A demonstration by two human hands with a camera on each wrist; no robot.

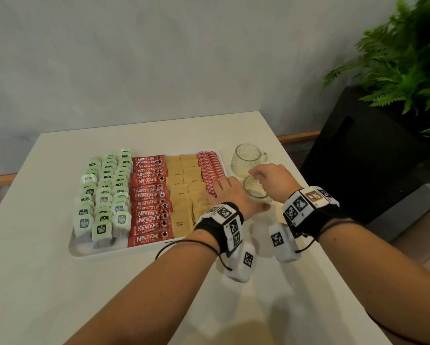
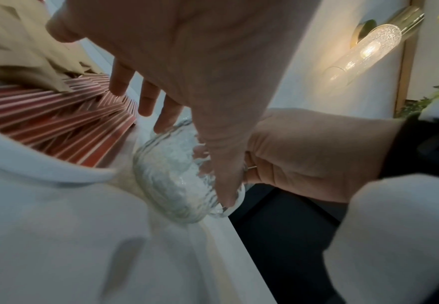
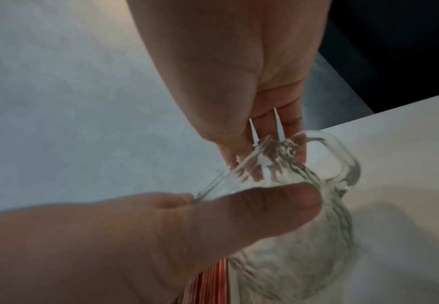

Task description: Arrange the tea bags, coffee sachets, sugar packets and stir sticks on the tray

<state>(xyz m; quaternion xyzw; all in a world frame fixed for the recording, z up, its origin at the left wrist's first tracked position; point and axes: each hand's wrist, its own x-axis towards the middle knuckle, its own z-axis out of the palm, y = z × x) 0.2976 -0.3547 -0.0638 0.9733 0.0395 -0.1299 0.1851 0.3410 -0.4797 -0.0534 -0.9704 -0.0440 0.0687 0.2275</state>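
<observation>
**Tray full, right hand on a glass cup**

Nearest me, both forearms reach out over the white surface, each w/ a black wrist strap and white marker blocks. Left hand lies flat, fingers straight and spread, over the tray's right end, on the brown sugar packets and the near ends of the red-striped stir sticks. Just right of the tray, right hand grips the rim of the near glass cup from above: thumb on one side, fingers curled on the other, per the wrist view. Cup stands on the surface, beside the tray.

On the tray, left to right: green tea bags in approx. three rows, red coffee sachets overlapping in a column, then sugar, then sticks.

Further back, a second glass cup w/ handle, upright, untouched. Beyond the surface's right edge, a black planter w/ fern; grey wall behind.
</observation>
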